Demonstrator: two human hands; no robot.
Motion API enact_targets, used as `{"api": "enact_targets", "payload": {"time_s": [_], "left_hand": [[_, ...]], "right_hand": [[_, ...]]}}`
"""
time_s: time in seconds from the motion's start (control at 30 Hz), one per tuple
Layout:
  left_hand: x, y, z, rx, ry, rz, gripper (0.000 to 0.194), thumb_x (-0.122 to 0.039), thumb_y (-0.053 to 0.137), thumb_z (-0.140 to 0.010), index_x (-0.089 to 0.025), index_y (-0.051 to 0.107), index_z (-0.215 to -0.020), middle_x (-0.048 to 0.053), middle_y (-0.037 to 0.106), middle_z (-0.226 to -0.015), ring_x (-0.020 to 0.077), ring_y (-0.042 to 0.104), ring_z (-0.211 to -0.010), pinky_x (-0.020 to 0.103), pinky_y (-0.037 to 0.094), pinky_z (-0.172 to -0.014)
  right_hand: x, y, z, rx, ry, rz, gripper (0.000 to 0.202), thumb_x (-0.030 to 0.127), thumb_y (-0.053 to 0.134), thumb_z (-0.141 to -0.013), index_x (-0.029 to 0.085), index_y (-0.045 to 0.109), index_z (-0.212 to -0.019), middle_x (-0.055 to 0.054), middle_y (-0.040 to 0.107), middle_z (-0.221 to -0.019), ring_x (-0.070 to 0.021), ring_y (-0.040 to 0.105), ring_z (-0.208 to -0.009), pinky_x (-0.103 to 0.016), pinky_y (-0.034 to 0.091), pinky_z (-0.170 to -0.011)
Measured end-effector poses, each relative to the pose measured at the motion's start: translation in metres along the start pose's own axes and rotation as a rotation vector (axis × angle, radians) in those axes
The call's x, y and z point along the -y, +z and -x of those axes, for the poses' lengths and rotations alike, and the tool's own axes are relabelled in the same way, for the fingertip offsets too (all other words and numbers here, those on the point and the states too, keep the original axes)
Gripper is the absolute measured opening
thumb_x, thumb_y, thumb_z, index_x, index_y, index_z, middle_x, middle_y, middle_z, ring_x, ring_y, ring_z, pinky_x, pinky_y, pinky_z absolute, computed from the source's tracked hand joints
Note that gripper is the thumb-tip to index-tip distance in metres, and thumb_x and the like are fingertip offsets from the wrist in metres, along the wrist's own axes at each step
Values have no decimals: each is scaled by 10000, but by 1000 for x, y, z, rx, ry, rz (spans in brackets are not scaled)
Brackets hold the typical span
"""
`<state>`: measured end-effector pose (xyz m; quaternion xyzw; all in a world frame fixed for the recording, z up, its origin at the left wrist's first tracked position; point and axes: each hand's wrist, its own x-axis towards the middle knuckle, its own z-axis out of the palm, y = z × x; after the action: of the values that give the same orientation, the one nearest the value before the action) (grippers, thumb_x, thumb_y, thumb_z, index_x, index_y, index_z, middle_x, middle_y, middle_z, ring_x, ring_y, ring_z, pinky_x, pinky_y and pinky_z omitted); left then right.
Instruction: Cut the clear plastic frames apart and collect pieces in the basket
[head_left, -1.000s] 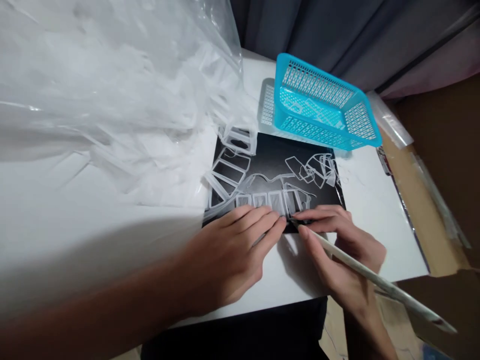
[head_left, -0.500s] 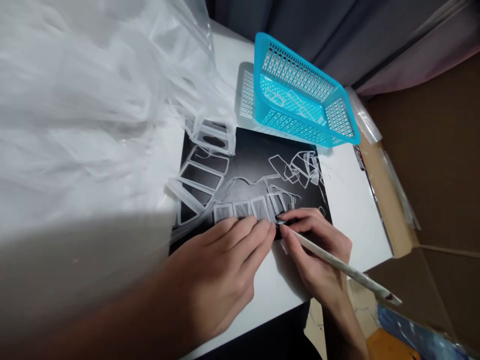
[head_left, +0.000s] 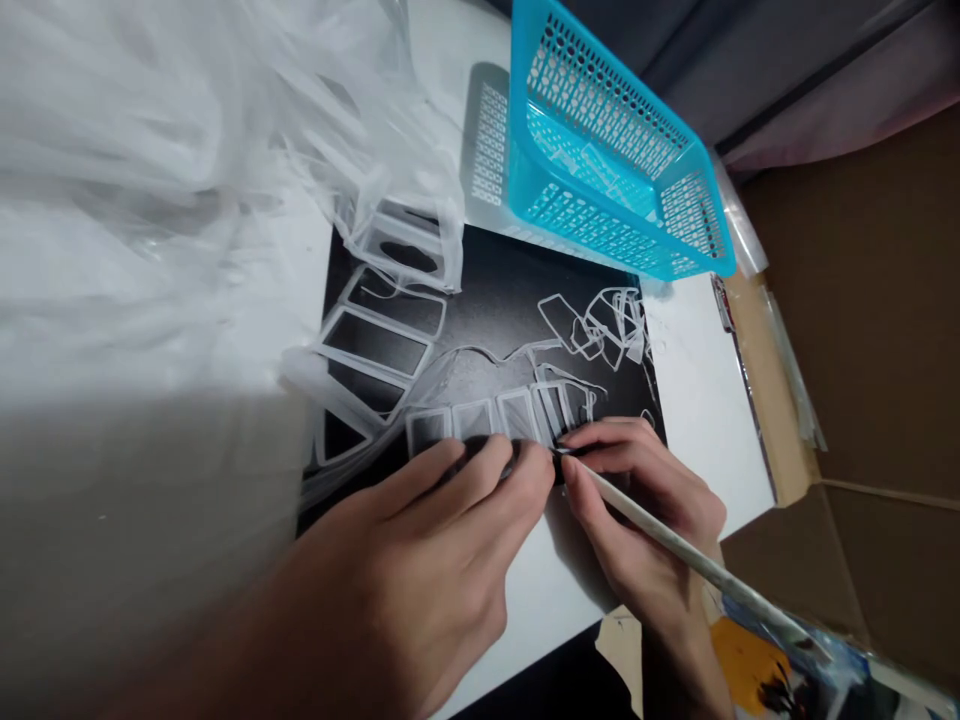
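Crowding hands [head_left: 555, 500], blue basket [head_left: 611, 150], plastic sheeting [head_left: 172, 150]

hands: 2 | blue basket [head_left: 615, 160]: 1 | black mat [head_left: 495, 310]: 1 | white stick tool [head_left: 675, 550]: 1

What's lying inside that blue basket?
Through the blue basket mesh, a few clear plastic frame pieces show on its floor. The near wall hides part of the floor, so a full count isn't possible.
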<state>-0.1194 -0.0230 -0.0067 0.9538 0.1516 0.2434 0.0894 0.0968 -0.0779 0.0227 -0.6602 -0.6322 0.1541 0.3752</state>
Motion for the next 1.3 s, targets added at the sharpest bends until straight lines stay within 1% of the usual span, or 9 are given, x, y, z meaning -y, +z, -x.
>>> {"api": "enact_targets", "payload": {"time_s": [0.27, 0.4, 0.63, 0.8, 0.9, 1.0, 1.1, 1.2, 1.3], "left_hand": [[1, 3, 1, 9, -51, 98, 339, -225, 577, -1034, -108, 763, -1292, 159, 603, -1624, 403, 514, -1536, 577, 455, -1281], [0, 5, -1, 24, -83, 96, 409, -205, 534, -1049, -84, 728, -1388, 169, 603, -1627, 393, 523, -1545, 581, 473, -1274], [-2, 4, -3, 34, -100, 63, 495, -211, 524, -1082, -24, 625, -1529, 180, 620, -1616, 378, 542, -1538, 552, 442, -1291], [-3, 0, -1, 62, -97, 76, 472, -233, 509, -1099, -58, 638, -1518, 155, 591, -1652, 359, 516, -1569, 540, 435, -1313], [-4, 1, 0, 14, -128, 92, 438, -242, 496, -1104, -79, 676, -1469, 146, 600, -1646, 337, 527, -1563, 511, 441, -1307], [-5, 3, 0, -41, -119, 62, 423, -224, 501, -1096, -62, 692, -1437, 159, 611, -1631, 343, 552, -1535, 505, 437, -1301], [-4, 1, -1, -29, -69, 34, 425, -237, 490, -1109, -46, 700, -1426, 161, 626, -1611, 358, 551, -1524, 503, 426, -1300], [-2, -2, -1, 7, -38, 5, 438, -234, 468, -1111, -18, 711, -1405, 186, 619, -1606, 378, 550, -1508, 514, 423, -1281], [-3, -2, -3, 31, -34, -53, 472, -232, 429, -1098, -10, 722, -1394, 207, 624, -1583, 391, 563, -1470, 541, 419, -1243]], "right_hand": [[3, -2, -3, 23, -40, 31, 177, 102, 736, -972, 240, 737, -862, -43, 813, -921, -222, 744, -864, -409, 606, -823], [2, -1, -2, 20, -122, 55, 189, 60, 728, -965, 233, 729, -891, -53, 813, -942, -222, 744, -872, -437, 624, -866], [2, 1, 16, 17, -225, 192, 321, -30, 761, -898, 251, 712, -1046, -75, 851, -1178, -279, 775, -1012, -509, 635, -904], [2, 1, 25, 20, -240, 242, 348, -51, 724, -927, 251, 718, -1101, -68, 860, -1215, -289, 775, -1028, -512, 630, -902], [1, 2, 25, 3, -276, 263, 347, -45, 713, -939, 254, 726, -1114, -78, 849, -1270, -299, 803, -1060, -510, 638, -901], [2, 2, 19, -81, -330, 289, 295, -45, 721, -941, 220, 737, -1070, -91, 869, -1175, -290, 844, -1026, -459, 656, -851], [3, 0, 10, -195, -340, 349, 241, -28, 759, -939, 201, 752, -1015, -76, 881, -1073, -245, 862, -896, -370, 675, -787], [-2, -4, -1, -300, -270, 433, 180, 47, 787, -963, 223, 755, -947, -30, 888, -1036, -201, 851, -784, -305, 673, -710], [-13, -11, -15, -421, -197, 467, 161, 138, 811, -973, 232, 742, -862, -10, 889, -995, -200, 846, -773, -291, 639, -637]]}}
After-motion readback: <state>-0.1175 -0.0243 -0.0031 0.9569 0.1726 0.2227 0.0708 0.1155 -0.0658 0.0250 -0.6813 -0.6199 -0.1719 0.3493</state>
